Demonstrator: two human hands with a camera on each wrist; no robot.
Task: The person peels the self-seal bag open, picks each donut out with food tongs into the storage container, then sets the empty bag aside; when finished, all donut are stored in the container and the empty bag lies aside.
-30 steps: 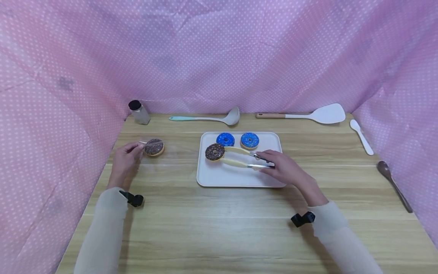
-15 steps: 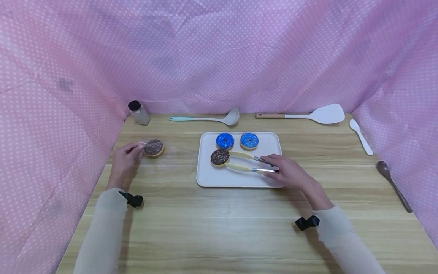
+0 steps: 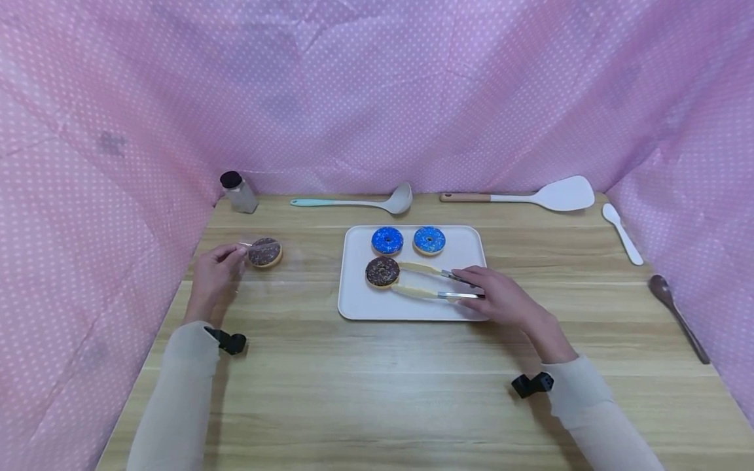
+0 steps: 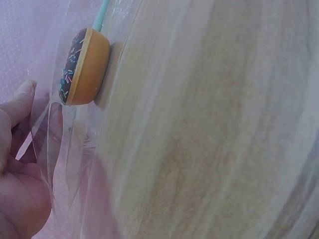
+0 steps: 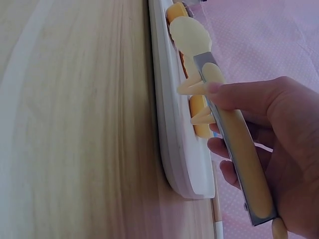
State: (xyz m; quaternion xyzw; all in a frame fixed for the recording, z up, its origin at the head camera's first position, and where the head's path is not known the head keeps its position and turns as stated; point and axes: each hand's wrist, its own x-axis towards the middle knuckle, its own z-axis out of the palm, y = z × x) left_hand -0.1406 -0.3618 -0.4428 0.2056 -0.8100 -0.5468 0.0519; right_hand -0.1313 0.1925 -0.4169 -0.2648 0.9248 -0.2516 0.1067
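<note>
On the left, my left hand (image 3: 213,273) pinches the edge of a clear plastic bag (image 4: 42,124). A chocolate-glazed toy donut (image 3: 265,254) with sprinkles lies by its fingertips, with the clear film over it. My right hand (image 3: 501,296) grips kitchen tongs (image 3: 415,292) with cream tips and metal arms, thumb on one arm and fingers on the other. The tips stand at the right side of a second chocolate donut (image 3: 376,278), which sits on the white tray (image 3: 356,306). Two blue donuts, one darker (image 3: 379,247) and one lighter (image 3: 422,246), lie behind it on the tray.
Along the back edge stand a black-lidded jar (image 3: 240,196), a ladle (image 3: 359,203) and a white spatula (image 3: 562,196). On the right lie a white spoon (image 3: 624,237) and a dark brown spoon (image 3: 677,317). Pink dotted cloth (image 3: 377,98) encloses the table's back and sides.
My right hand has moved right and toward me with the tongs. The chocolate donut at their tips has shifted from beside the darker blue donut to in front of it. My left hand keeps still.
</note>
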